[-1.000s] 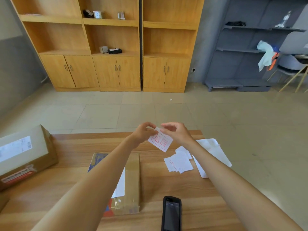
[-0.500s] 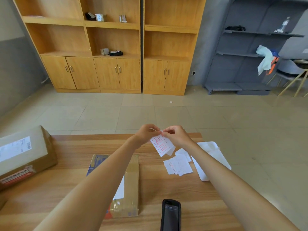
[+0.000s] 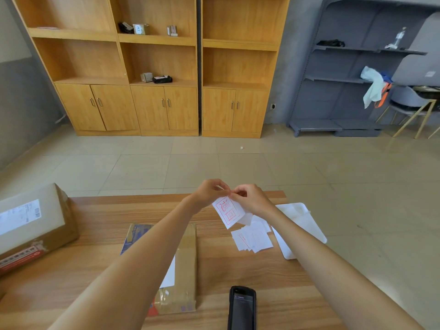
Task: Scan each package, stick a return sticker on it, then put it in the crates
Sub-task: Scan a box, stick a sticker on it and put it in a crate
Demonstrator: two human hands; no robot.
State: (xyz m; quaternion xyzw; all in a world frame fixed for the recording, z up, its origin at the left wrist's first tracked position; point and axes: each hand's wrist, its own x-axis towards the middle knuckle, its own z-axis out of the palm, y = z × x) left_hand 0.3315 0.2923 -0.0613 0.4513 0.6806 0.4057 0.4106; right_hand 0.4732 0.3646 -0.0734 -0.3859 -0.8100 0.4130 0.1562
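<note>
Above a wooden table (image 3: 238, 277) facing shelves (image 3: 157, 67), both hands, left (image 3: 209, 192) and right (image 3: 250, 198), are pinching a sticker (image 3: 228, 211) by its top edge.

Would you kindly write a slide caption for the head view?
Both hands, left hand and right hand, pinch a return sticker above the table.

— What sort of place is this?
— A parcel back room or small office. Taped cardboard boxes (image 3: 33, 225) with shipping labels lie on a wooden table (image 3: 238, 270) in the lower frame, beside a handheld scanner (image 3: 242, 308).
— And behind?
— Tiled floor, wooden cabinets (image 3: 152, 67) upper left, grey metal shelving (image 3: 345, 79) upper right.
</note>
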